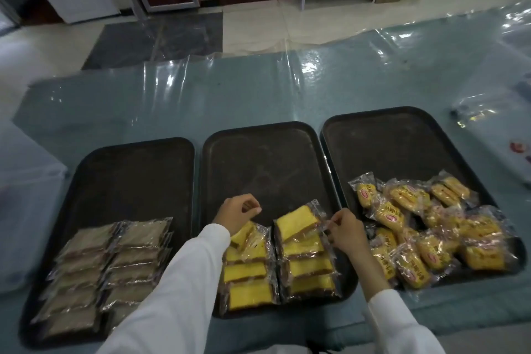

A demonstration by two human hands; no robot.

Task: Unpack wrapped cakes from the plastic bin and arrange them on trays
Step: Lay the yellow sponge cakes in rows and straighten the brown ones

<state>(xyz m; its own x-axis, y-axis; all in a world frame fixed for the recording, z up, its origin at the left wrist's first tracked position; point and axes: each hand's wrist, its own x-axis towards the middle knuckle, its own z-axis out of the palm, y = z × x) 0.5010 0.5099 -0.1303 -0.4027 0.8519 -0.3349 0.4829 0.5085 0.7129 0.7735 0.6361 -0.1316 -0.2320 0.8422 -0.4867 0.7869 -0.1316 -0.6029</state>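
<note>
Three dark trays lie side by side on the table. The left tray (pixel 135 169) carries two rows of brown wrapped cakes (pixel 103 264). Yellow wrapped cake slices (pixel 310 267) fill the near part of the middle tray (pixel 258 152) in two columns. My right hand (pixel 344 231) pinches the wrapper edge of the top slice (pixel 297 221) in the right column. My left hand (pixel 238 211) hovers over the left column with curled fingers and holds nothing I can see. A loose heap of yellow labelled cakes (pixel 425 227) sits on the right tray (pixel 402 141).
A clear plastic sheet covers the blue-green table (pixel 201 95). A crumpled clear wrapper (pixel 482 112) lies at the far right. A pale translucent bin (pixel 26 181) stands at the left edge. Cabinets and shelves line the floor beyond the table.
</note>
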